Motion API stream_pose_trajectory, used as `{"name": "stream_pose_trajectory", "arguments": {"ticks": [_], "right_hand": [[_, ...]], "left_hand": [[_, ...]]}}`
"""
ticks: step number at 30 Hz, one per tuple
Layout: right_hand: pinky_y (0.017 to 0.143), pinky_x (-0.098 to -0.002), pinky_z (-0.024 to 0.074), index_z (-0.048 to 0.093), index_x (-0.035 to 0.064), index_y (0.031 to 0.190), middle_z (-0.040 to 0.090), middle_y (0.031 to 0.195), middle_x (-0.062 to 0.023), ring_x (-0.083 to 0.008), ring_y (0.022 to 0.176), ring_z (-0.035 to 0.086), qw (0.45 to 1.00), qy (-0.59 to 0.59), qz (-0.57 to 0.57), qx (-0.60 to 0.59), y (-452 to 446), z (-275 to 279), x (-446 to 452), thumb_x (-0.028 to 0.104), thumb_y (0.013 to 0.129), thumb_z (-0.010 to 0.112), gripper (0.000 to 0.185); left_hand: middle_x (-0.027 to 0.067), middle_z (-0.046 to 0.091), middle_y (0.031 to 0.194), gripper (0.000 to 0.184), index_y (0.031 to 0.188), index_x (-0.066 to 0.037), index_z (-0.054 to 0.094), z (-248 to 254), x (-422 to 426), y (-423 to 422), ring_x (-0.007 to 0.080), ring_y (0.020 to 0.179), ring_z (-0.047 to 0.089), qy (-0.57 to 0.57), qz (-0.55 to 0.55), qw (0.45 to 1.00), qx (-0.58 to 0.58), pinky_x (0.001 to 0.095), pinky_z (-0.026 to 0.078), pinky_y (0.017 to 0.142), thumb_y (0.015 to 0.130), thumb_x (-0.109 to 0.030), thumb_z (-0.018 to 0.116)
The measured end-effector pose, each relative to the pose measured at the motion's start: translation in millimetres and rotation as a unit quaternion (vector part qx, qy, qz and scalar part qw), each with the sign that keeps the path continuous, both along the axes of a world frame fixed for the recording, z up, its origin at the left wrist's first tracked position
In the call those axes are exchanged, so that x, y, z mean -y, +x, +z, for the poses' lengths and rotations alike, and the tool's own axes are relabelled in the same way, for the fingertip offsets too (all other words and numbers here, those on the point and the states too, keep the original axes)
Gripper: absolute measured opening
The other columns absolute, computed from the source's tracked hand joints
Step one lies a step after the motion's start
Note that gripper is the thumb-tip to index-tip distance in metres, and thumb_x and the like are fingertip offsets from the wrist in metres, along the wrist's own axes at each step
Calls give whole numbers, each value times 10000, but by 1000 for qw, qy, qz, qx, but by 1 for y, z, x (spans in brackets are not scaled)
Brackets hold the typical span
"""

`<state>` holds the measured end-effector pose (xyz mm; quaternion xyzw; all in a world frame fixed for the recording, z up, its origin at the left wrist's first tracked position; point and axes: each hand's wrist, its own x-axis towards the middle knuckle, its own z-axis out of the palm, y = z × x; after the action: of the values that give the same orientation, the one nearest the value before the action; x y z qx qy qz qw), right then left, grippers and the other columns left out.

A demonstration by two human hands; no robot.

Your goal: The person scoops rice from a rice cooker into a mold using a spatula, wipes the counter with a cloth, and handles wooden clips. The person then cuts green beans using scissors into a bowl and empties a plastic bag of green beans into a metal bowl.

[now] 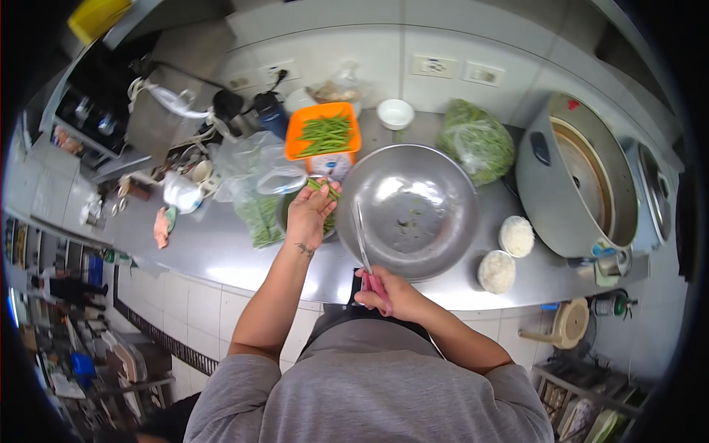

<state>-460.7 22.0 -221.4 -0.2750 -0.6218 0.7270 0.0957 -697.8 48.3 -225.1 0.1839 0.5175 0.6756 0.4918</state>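
Note:
Pinched between the fingers of my left hand [307, 215] are a few green beans [325, 187], held over a container of more beans [329, 227]. My right hand [395, 297] grips scissors [362, 240] by their pink handles, blades pointing away from me across the left rim of a large metal bowl [450, 229]. A few small green scraps [408, 223] lie in the bowl's bottom. Behind my left hand, an orange tray [295, 145] of green beans rests on a kitchen scale [329, 165]. A clear plastic bag [260, 210] with green produce lies to its left.
A bag of green produce [478, 144] sits behind the bowl, near a small white bowl [396, 114]. Two containers of white shredded food [496, 272] stand right of it, beside a big grey pot [543, 184]. The steel counter's front edge [473, 304] runs before me.

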Motion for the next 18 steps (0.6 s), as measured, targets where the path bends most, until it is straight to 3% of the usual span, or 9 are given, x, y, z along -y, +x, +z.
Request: {"name": "stream_pose_trajectory", "arguments": {"ticks": [3, 4, 7, 12, 15, 18], "right_hand": [[552, -277, 467, 486, -31, 1221, 585, 716, -62, -147, 557, 569, 998, 28, 30, 45, -51, -42, 16, 544, 803, 683, 738], [552, -277, 467, 486, -31, 1221, 585, 716, -62, -147, 557, 569, 998, 28, 39, 44, -67, -52, 19, 544, 803, 683, 738], [616, -314, 497, 468, -59, 1224, 625, 756, -106, -197, 626, 619, 994, 74, 50, 67, -106, -65, 26, 629, 785, 642, 835], [593, -295, 494, 467, -59, 1204, 609, 753, -108, -174, 616, 603, 993, 46, 54, 96, -146, -65, 20, 592, 791, 665, 797], [527, -248, 469, 486, -48, 1157, 587, 692, -53, -125, 599, 582, 999, -41, 14, 24, -151, -67, 22, 484, 799, 720, 682], [513, -264, 474, 510, -38, 1101, 592, 688, -63, -133, 574, 583, 999, -36, 1, 29, -153, -64, 21, 497, 808, 705, 641]], "left_hand": [[45, 645, 1138, 173, 1102, -130, 537, -12, 28, -30, 163, 1081, 599, 34, 112, 989, 91, 296, 472, 849, 940, -173, 581], [45, 645, 1138, 173, 1102, -130, 537, -17, 34, -37, 163, 1081, 599, 34, 120, 988, 91, 296, 472, 849, 940, -173, 581], [-21, 647, 1154, 305, 1205, -155, 469, -31, 50, -47, 170, 1162, 534, -29, 192, 972, 136, 398, 310, 1006, 937, -229, 594], [-31, 633, 1167, 286, 1154, -158, 483, -51, 63, -51, 143, 1173, 505, -72, 203, 961, 171, 394, 302, 1017, 923, -263, 614], [-53, 623, 1179, 247, 1126, -182, 490, -63, 64, -59, 127, 1082, 542, -63, 198, 967, 148, 403, 347, 974, 929, -280, 602], [-34, 624, 1181, 235, 1120, -177, 502, -70, 63, -59, 129, 1051, 567, -77, 173, 970, 150, 369, 401, 924, 927, -257, 609]]}}
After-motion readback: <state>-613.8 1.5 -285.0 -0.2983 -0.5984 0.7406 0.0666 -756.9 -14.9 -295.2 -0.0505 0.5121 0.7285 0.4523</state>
